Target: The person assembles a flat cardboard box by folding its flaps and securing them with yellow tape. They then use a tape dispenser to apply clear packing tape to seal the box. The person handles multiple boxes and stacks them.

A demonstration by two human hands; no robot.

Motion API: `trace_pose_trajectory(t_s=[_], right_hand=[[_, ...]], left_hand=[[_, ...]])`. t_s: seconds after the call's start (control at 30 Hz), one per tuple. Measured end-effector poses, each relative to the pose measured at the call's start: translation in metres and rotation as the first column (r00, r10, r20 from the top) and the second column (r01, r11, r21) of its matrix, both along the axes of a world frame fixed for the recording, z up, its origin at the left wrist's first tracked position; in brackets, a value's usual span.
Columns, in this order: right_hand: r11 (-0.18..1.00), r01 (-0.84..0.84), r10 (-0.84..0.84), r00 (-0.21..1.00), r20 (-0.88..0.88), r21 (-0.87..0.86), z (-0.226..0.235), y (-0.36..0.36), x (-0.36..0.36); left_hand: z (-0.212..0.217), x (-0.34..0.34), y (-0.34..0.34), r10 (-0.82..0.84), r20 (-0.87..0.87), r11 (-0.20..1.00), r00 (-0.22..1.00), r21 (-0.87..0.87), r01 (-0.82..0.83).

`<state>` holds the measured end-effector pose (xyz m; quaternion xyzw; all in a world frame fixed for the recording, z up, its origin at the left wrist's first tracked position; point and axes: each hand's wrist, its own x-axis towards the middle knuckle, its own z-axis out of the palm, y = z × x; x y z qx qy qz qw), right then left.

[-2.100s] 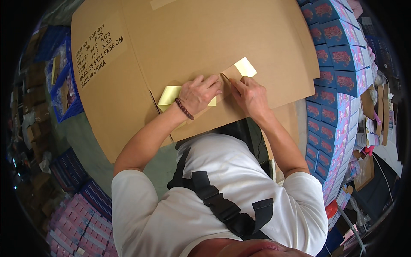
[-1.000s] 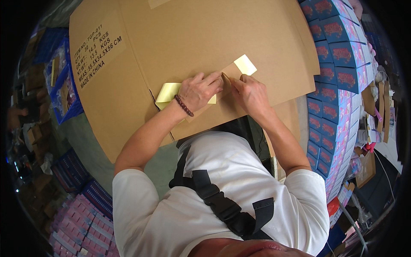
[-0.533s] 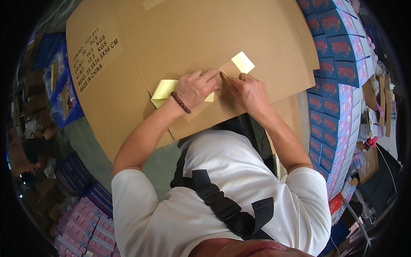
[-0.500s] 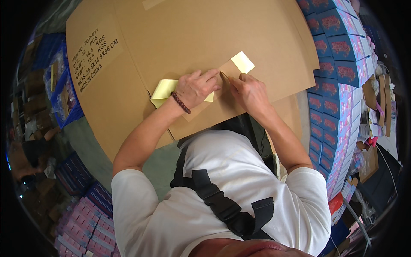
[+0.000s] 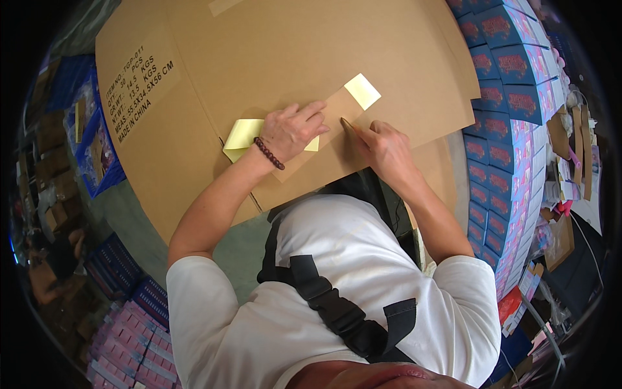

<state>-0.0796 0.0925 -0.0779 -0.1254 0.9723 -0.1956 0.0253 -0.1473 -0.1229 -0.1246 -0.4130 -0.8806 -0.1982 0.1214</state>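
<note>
A large brown cardboard sheet [image 5: 278, 52] lies in front of me with black print on its left. My left hand [image 5: 291, 131], a dark bead bracelet at its wrist, presses down with its fingers stretched over a paler brown strip [image 5: 334, 139]. Under and beside that hand is a folded pale yellow paper [image 5: 243, 135], partly covered. A yellow square of paper [image 5: 362, 91] lies farther right. My right hand [image 5: 383, 148] is closed round a slim, pointed, pencil-like tool [image 5: 347, 124], its tip at the strip; its exact kind is unclear.
Stacked blue and pink boxes [image 5: 495, 97] rise along the right edge of the sheet. At the left stands a blue crate [image 5: 103, 159] with packing inside. Pink packages [image 5: 133, 343] are piled at lower left. Another person [image 5: 55, 266] is at the far left.
My right hand with the tool has drawn slightly toward me and away from my left hand's fingers. The left hand stays over the strip. The person at far left has shifted.
</note>
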Motion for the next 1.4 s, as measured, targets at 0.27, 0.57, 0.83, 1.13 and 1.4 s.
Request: trace_pose_trajectory(t_s=[0.27, 0.57, 0.83, 1.13, 1.4], right_hand=[[1.000, 0.018, -0.018, 1.000, 0.006, 0.021, 0.000, 0.007, 0.013], [0.999, 0.031, -0.031, 0.999, 0.009, 0.028, 0.000, 0.010, 0.017], [0.968, 0.230, -0.241, 0.963, -0.120, -0.100, 0.013, 0.034, 0.001], [0.939, 0.330, -0.313, 0.937, -0.154, 0.094, -0.006, 0.080, -0.064], [0.993, 0.106, -0.095, 0.974, -0.204, 0.047, -0.010, 0.026, -0.053]], left_hand=[[0.001, 0.000, 0.001, 0.015, -0.007, 1.000, 1.000, -0.006, -0.015], [-0.001, 0.001, 0.001, 0.018, -0.001, 1.000, 1.000, 0.000, -0.018], [0.006, 0.003, 0.003, 0.071, 0.048, 0.997, 0.996, 0.014, -0.072], [0.028, 0.013, 0.016, 0.331, 0.277, 0.932, 0.902, -0.246, -0.267], [0.032, 0.013, 0.017, 0.376, 0.411, 0.921, 0.830, -0.264, -0.286]])
